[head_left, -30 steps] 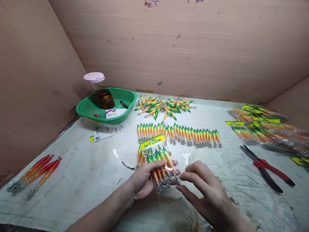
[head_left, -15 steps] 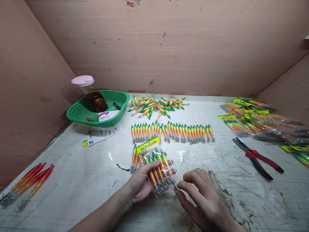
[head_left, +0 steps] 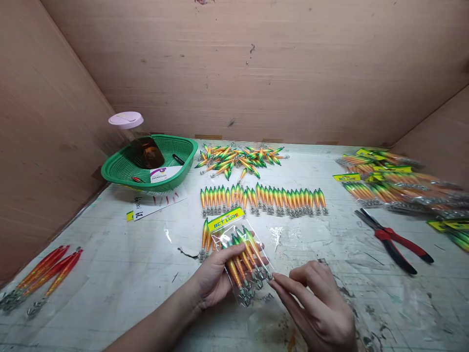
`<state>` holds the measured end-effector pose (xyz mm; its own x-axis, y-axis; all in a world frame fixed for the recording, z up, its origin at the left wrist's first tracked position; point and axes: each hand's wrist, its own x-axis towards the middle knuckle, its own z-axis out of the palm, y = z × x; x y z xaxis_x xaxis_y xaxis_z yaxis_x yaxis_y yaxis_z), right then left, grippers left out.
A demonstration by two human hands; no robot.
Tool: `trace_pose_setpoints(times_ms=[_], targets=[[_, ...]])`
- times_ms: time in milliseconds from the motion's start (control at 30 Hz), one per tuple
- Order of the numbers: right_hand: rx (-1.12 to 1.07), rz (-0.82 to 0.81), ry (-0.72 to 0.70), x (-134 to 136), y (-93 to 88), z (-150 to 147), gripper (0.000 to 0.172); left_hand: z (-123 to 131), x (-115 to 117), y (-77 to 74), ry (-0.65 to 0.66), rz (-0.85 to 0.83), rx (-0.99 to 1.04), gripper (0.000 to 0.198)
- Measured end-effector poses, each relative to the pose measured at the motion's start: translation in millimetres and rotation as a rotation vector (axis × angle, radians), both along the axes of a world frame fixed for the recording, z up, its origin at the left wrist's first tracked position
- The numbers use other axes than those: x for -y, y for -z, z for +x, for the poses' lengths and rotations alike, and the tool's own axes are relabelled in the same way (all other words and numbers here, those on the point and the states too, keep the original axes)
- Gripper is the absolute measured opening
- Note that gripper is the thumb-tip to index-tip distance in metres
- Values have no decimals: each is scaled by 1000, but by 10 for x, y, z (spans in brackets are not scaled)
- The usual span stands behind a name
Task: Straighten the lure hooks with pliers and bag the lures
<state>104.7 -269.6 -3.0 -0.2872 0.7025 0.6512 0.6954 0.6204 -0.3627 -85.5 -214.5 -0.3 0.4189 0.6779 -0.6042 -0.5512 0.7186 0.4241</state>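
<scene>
My left hand [head_left: 216, 278] is closed on a clear plastic bag of squid lures [head_left: 242, 259], with the thumb on top and fingers behind. Several green-and-orange lures lie inside it, their hook crowns towards the bag's lower end. A yellow "BCT LURE" header [head_left: 225, 220] tops the bag, which is tilted. At its lower right corner, my right hand [head_left: 311, 303] pinches the plastic edge close to the hooks between thumb and forefinger. Just behind the bag lie a few loose lures [head_left: 205, 237], partly covered by it.
Beyond the bag runs a row of lures [head_left: 282, 200], with a loose pile [head_left: 234, 160] further back. Filled bags [head_left: 388, 176] and red-handled pliers [head_left: 394, 239] lie right. On the left are a green basket [head_left: 146, 188] holding a lidded cup [head_left: 146, 151], a marked card [head_left: 150, 209] and red lures [head_left: 51, 274].
My right hand has shifted slightly right and its fingers have closed nearer the bag's corner. The rightmost hooks sit further up against the others. My left hand keeps its hold.
</scene>
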Motion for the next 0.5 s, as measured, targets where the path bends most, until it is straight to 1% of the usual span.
trace_pose_setpoints(times_ms=[67, 100, 200, 233, 267, 300, 367, 500], targets=[[22, 33, -5, 4, 11, -2, 26, -5, 5, 12, 2, 1, -4, 22], [28, 35, 1, 5, 16, -4, 24, -9, 11, 19, 0, 3, -2, 23], [5, -17, 47, -9, 13, -5, 19, -20, 31, 40, 22, 12, 15, 25], [-8, -46, 43, -19, 1, -2, 16, -21, 34, 45, 40, 13, 23, 26], [-13, -77, 20, -31, -14, 3, 12, -18, 34, 49, 57, 14, 32, 26], [-10, -98, -14, -41, -31, 12, 12, -11, 30, 51, 71, 16, 44, 26], [14, -97, -83, -53, -61, 41, 18, 19, 11, 46, 106, 5, 60, 24], [57, -59, -93, 5, -42, 147, 20, 102, 3, -16, 163, -15, -3, 20]])
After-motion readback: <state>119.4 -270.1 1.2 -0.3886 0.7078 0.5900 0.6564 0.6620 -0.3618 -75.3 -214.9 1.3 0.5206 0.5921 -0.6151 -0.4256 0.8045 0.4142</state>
